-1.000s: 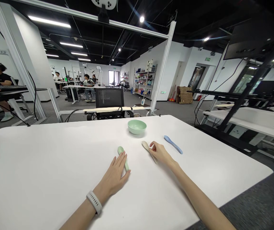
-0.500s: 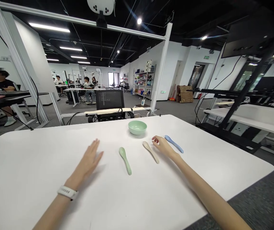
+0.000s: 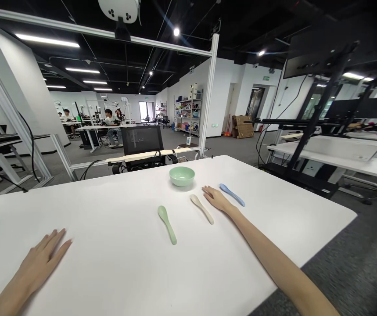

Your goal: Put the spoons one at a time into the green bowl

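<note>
My right hand rests low over the table with its fingers stretched out and nothing in it. It lies between a beige spoon on its left and a blue spoon on its right. Just beyond it stands a light green bowl, upright; no contents show in it. A green spoon lies left of the beige one, its handle toward me. Far to the left, my left hand is open and palm down, apart from all the spoons.
The white table carries the bowl and spoons. Behind its far edge stand a black mesh chair and a metal frame. A black monitor stand rises on the right. Several people sit at desks in the background.
My left hand has moved left and nearer to me, away from the green spoon. My right hand has flattened, its fingers straighter. The whole view has turned slightly right.
</note>
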`<state>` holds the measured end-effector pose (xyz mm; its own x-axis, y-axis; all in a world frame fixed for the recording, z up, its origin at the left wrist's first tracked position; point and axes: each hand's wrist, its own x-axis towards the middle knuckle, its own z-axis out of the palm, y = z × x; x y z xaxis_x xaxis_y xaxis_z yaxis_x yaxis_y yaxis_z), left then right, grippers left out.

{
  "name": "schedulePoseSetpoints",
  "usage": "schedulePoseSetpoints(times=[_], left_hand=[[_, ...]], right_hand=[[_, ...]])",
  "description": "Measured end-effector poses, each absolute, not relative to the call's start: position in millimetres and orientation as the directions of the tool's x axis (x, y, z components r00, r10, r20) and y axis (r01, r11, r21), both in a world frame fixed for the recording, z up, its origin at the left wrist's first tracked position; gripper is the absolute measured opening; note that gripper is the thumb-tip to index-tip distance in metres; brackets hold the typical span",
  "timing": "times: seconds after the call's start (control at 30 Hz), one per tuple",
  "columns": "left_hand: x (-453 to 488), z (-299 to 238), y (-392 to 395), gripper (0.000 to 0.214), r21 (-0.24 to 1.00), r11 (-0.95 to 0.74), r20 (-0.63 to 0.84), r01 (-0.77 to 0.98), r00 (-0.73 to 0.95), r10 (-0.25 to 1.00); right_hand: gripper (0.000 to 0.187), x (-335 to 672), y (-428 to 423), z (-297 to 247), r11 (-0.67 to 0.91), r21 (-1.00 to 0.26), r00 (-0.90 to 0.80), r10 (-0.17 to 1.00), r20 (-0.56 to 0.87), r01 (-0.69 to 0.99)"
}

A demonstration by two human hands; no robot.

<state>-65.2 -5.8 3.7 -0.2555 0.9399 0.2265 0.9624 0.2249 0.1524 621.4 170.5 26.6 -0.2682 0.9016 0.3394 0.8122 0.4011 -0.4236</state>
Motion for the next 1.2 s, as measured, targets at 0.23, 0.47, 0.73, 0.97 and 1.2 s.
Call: schedulePoseSetpoints(times=[0.23,0.47,0.73,0.97,1.2], left_hand=[[-39.5,13.6,-11.5,0.093,0.239,0.252,0.159,0.938,-0.293,0.943],[-32.6,15.3,-16.1,0.085,0.217,0.261,0.161,0.941,-0.298,0.941],[-34.9,12.4,-15.7,0.077,0.198,0.249,0.202,0.948,-0.288,0.936],[-32.9,14.6,-17.4,0.076,0.193,0.243,0.186,0.951,-0.278,0.942],[-23.8,20.2,-21.5,0.080,0.206,0.261,0.169,0.943,-0.297,0.940]], right_hand=[[0.049,620.0,166.1,23.8,0.377,-0.398,-0.266,0.914,0.307,0.836],[0.047,616.3,162.6,28.1,0.366,-0.406,-0.254,0.918,0.304,0.837],[0.046,612.4,158.4,32.4,0.344,-0.398,-0.239,0.927,0.291,0.850],[0.036,606.2,147.7,51.4,0.344,-0.409,-0.199,0.913,0.357,0.846],[0.024,575.5,116.4,87.9,0.250,-0.494,-0.194,0.967,0.164,0.833]])
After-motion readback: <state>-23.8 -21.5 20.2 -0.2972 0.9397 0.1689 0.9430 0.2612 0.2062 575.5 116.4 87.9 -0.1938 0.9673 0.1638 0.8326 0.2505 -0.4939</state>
